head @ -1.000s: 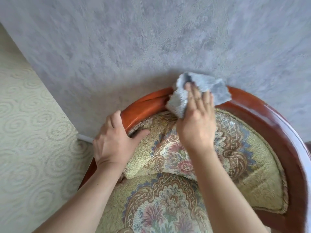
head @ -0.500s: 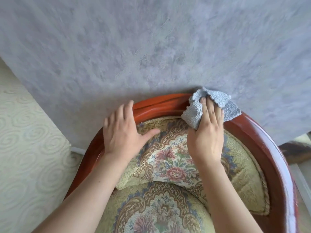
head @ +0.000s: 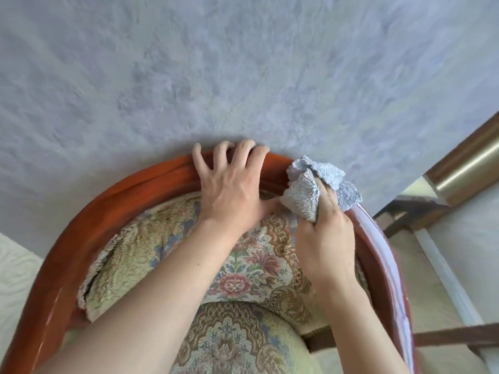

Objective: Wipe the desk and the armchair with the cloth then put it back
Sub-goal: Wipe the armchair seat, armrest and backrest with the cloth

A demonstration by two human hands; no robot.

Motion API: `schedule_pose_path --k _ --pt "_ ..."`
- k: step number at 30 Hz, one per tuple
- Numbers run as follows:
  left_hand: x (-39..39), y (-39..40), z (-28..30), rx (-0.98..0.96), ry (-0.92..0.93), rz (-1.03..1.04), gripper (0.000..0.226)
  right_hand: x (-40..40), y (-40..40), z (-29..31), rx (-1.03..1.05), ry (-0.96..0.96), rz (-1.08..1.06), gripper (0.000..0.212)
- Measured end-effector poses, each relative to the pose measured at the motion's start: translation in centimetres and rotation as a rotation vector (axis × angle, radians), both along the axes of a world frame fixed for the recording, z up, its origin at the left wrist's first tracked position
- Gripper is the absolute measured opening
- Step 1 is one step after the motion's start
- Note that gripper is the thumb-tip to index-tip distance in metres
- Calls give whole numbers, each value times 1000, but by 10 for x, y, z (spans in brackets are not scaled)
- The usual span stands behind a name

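Note:
The armchair has a curved red-brown wooden back rail (head: 129,195) and floral tapestry cushions (head: 151,255). My right hand (head: 328,233) is closed around a bunched grey-blue cloth (head: 320,184) and presses it on the upper right part of the rail. My left hand (head: 232,190) lies over the top middle of the rail, fingers spread and curled over its far edge, thumb on the back cushion. The desk is not in view.
A grey-lilac textured wall (head: 243,76) stands right behind the chair back. Pale swirl-patterned floor (head: 16,268) shows at the left. At the right are a brass-coloured bar (head: 464,166) and dark wooden furniture legs (head: 413,211) close to the chair's arm.
My right hand has slid the cloth rightward along the rail. My left hand has moved from the left side of the rail to its top middle. The view has shifted right.

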State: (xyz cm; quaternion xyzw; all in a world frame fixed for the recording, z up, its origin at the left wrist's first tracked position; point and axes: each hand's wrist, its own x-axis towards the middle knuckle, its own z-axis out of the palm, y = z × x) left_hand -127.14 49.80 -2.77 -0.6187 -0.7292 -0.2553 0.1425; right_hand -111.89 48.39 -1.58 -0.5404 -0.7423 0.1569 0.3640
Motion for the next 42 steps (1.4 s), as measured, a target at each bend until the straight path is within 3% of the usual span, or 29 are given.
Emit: schedule_pose_path --k 2,4,6,8,10,12,14,17,20,22,24,28,30,35,39,42 --pt "11 7 0 14 26 -74 89 11 3 10 -61 290 -44 20" --pt "25 14 0 13 48 -154 88 30 5 20 -87 511 -108 23" --pt "39 21 0 10 42 -228 86 54 2 23 -148 857 -225 26" --pt "48 27 0 23 26 -272 83 74 -4 29 -174 1018 -340 13" --pt "53 31 -1 32 16 -280 80 94 -10 27 -85 953 -494 30" --pt "55 32 -4 34 16 -268 78 114 -14 22 70 818 -591 16" --pt "54 33 -6 33 26 -257 78 116 -25 18 157 710 -620 29" --pt "54 33 -6 38 30 -245 79 105 -40 -19 26 342 -617 27" --pt "55 35 -8 51 36 -233 80 81 -40 -55 -159 65 -497 69" --pt "54 38 -10 55 48 -227 81 64 -32 -59 -102 33 -457 85" --pt "55 40 -11 59 59 -227 76 52 -19 -55 -45 13 -440 86" --pt "56 41 -17 187 58 -215 34 33 8 -34 32 -119 -305 81" --pt "56 42 -19 211 59 -219 27 33 12 -31 57 -212 -260 78" --pt "55 41 -15 108 56 -228 70 76 -22 -65 -31 -335 -354 84" --pt "54 40 -13 82 48 -226 76 114 -80 -98 -185 -287 -543 73" --pt "53 41 -13 93 54 -224 77 114 -90 -104 -210 -255 -628 79"
